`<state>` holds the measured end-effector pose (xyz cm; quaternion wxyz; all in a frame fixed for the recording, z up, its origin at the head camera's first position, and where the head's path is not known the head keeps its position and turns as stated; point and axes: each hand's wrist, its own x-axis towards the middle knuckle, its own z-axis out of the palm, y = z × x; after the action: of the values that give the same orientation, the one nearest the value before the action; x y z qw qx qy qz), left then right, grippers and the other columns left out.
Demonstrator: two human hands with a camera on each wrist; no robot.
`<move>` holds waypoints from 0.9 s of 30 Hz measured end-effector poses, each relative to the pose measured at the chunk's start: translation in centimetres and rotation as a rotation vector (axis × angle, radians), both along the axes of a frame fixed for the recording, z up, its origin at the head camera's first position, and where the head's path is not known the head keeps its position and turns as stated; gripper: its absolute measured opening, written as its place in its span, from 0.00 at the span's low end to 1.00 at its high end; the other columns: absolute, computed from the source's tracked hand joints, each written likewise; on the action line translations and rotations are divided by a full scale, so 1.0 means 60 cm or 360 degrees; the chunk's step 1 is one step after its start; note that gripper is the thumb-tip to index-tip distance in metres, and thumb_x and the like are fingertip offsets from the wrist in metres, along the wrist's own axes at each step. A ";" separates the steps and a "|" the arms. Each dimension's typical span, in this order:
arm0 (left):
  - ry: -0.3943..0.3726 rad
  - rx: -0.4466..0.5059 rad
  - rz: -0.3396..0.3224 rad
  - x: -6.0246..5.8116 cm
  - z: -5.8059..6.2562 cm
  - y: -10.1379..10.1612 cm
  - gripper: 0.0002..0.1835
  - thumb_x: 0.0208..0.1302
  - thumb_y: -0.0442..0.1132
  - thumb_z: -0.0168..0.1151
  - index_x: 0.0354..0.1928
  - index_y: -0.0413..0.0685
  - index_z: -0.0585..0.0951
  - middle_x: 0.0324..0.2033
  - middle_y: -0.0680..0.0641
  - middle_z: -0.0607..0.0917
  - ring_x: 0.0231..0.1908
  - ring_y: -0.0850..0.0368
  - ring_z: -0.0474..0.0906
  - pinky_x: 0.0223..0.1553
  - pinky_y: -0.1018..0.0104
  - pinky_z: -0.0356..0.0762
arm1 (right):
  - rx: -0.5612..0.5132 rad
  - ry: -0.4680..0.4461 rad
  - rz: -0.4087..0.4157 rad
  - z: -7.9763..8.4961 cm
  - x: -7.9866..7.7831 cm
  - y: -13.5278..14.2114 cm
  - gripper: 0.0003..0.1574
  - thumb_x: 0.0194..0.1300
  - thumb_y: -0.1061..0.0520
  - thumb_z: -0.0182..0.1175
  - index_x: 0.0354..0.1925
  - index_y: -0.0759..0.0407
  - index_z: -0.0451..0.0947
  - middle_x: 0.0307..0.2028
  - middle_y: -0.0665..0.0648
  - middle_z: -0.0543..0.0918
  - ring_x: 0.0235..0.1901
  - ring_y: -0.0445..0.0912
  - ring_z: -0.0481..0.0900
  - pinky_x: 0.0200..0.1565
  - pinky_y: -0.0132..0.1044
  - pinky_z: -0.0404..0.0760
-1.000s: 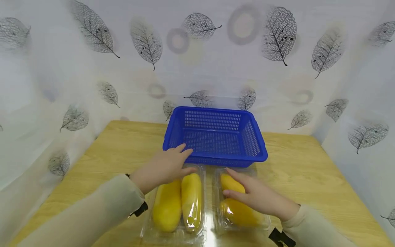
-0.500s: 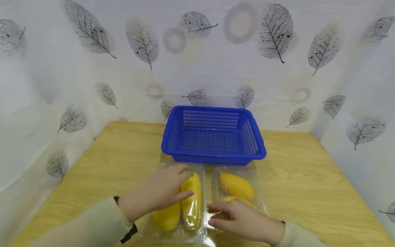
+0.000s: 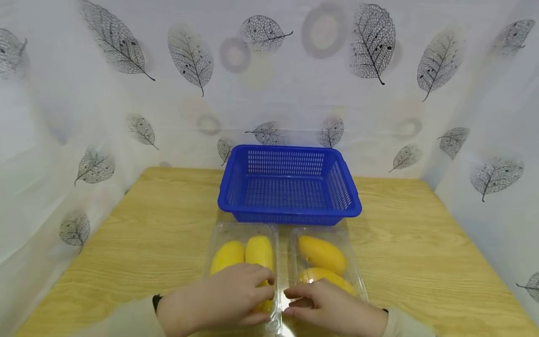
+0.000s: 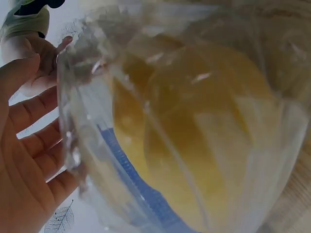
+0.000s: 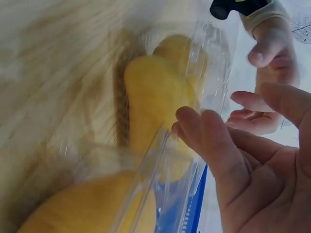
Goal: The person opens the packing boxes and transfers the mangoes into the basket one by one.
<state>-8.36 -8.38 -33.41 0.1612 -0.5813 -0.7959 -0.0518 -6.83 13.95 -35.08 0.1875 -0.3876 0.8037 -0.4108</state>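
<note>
Two long yellow fruits [image 3: 259,250] lie side by side in a clear plastic box [image 3: 231,228]. My left hand [image 3: 221,299] is over the near end of this box, its fingers loosely bent at the box's right edge. Another clear box [image 3: 346,236], on the right, holds two orange-yellow mangoes [image 3: 323,253]. Beside that box's near left corner, my right hand [image 3: 332,306] has its fingers slightly bent with nothing between them. In the left wrist view, the left fingers [image 4: 41,131] lie against the side of a clear box. The right wrist view shows an empty right palm [image 5: 262,170].
Behind both boxes stands a blue plastic basket [image 3: 290,213] with slotted walls and nothing in it. All of it rests on a wooden table [image 3: 421,262]. A white leaf-patterned curtain [image 3: 290,84] encloses the back and sides.
My left hand has drawn back from the basket rim to the near end of the left box. My right hand has moved off the mangoes, toward me and left. Boxes and basket stay put.
</note>
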 end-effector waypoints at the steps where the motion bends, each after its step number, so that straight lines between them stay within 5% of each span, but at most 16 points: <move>1: 0.0002 -0.0004 -0.0003 0.002 -0.002 0.000 0.12 0.50 0.53 0.55 0.28 0.54 0.74 0.35 0.54 0.72 0.34 0.61 0.69 0.36 0.69 0.68 | 0.0015 -0.0001 0.0009 0.001 0.002 -0.001 0.15 0.61 0.48 0.48 0.38 0.56 0.74 0.29 0.42 0.77 0.28 0.29 0.72 0.29 0.24 0.72; 5: -0.0022 -0.0003 -0.0007 0.009 -0.008 -0.001 0.11 0.50 0.52 0.56 0.28 0.54 0.74 0.35 0.54 0.72 0.36 0.62 0.68 0.38 0.69 0.67 | 0.0064 -0.0107 0.0041 0.000 0.012 -0.003 0.16 0.61 0.48 0.47 0.39 0.55 0.75 0.29 0.40 0.76 0.27 0.29 0.71 0.28 0.25 0.72; 9: -0.0041 0.0035 -0.0041 0.015 -0.011 -0.002 0.09 0.50 0.50 0.56 0.27 0.55 0.72 0.34 0.55 0.71 0.35 0.63 0.67 0.38 0.70 0.66 | 0.0030 -0.0381 -0.0002 -0.005 0.024 -0.003 0.18 0.60 0.49 0.48 0.43 0.59 0.72 0.33 0.42 0.76 0.31 0.31 0.73 0.30 0.25 0.72; 12: -0.0078 0.0047 -0.0097 0.022 -0.013 -0.003 0.09 0.53 0.51 0.53 0.30 0.56 0.72 0.33 0.57 0.70 0.34 0.64 0.65 0.38 0.72 0.64 | -0.0120 -0.1100 -0.0246 -0.010 0.036 -0.009 0.23 0.60 0.46 0.47 0.44 0.63 0.71 0.32 0.46 0.76 0.30 0.35 0.73 0.31 0.27 0.72; 16: -0.0145 0.0015 -0.0115 0.030 -0.018 -0.002 0.17 0.57 0.59 0.43 0.35 0.57 0.73 0.34 0.58 0.68 0.36 0.65 0.63 0.40 0.73 0.62 | -0.0366 -0.1755 -0.0617 -0.023 0.048 -0.018 0.31 0.60 0.39 0.43 0.43 0.65 0.70 0.30 0.51 0.77 0.29 0.39 0.74 0.32 0.30 0.73; 24: -0.0190 -0.0016 -0.0107 0.028 -0.034 -0.001 0.20 0.58 0.60 0.39 0.38 0.59 0.76 0.40 0.56 0.71 0.44 0.61 0.63 0.47 0.67 0.60 | -0.0393 -0.1751 -0.0575 -0.048 0.049 -0.025 0.32 0.57 0.33 0.39 0.37 0.60 0.69 0.25 0.49 0.75 0.24 0.38 0.72 0.27 0.29 0.71; 27: -0.0028 -0.0023 -0.0139 0.022 -0.042 0.001 0.15 0.60 0.55 0.40 0.37 0.60 0.76 0.42 0.54 0.71 0.46 0.58 0.63 0.46 0.66 0.61 | -0.0390 -0.1657 -0.0510 -0.061 0.040 -0.034 0.31 0.59 0.33 0.36 0.33 0.58 0.68 0.22 0.47 0.73 0.22 0.35 0.70 0.25 0.25 0.69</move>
<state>-7.03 -8.33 -35.96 0.1477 -0.6161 -0.7715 -0.0582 -4.43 11.91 -38.74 0.4485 -0.0255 0.6002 -0.6617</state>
